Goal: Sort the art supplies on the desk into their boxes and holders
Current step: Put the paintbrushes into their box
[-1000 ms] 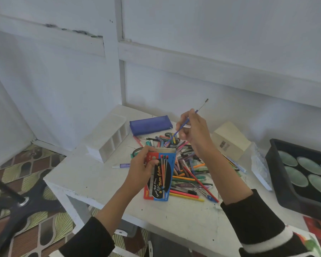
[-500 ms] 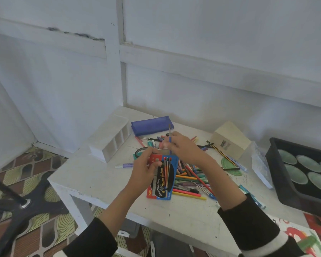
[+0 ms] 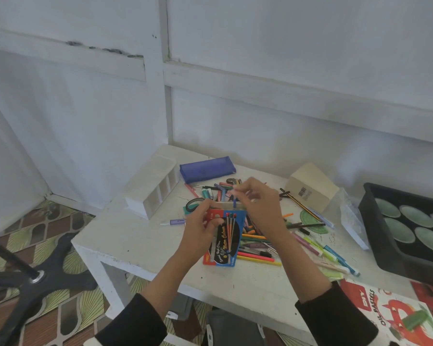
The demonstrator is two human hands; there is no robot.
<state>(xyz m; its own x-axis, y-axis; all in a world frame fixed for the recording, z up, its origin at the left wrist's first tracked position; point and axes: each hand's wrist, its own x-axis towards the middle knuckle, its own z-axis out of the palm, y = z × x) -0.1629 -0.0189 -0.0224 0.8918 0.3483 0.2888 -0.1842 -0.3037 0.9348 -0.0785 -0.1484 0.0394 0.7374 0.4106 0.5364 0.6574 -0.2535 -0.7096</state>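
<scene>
My left hand grips the red-and-blue brush packet by its left edge, thumb across the front, holding it upright on the counter with its open top facing away from me. My right hand hovers just over that opening, thumb and fingertips pinching a thin blue-handled brush whose lower end dips into the packet's mouth. What else sits inside the packet I cannot tell; only printed brushes show on its front.

Under and to the right of my right hand lies a loose pile of pens and markers, spilling toward my right sleeve. Beyond my left hand a white divided holder lies on its side, its compartments opening toward the pile. Just past both hands rests a blue pencil pouch. Beyond my right hand stands a cream box with a barcode. Well to the right, a black tray holds round pale-green dishes. An oil pastels box lies by my right sleeve.
</scene>
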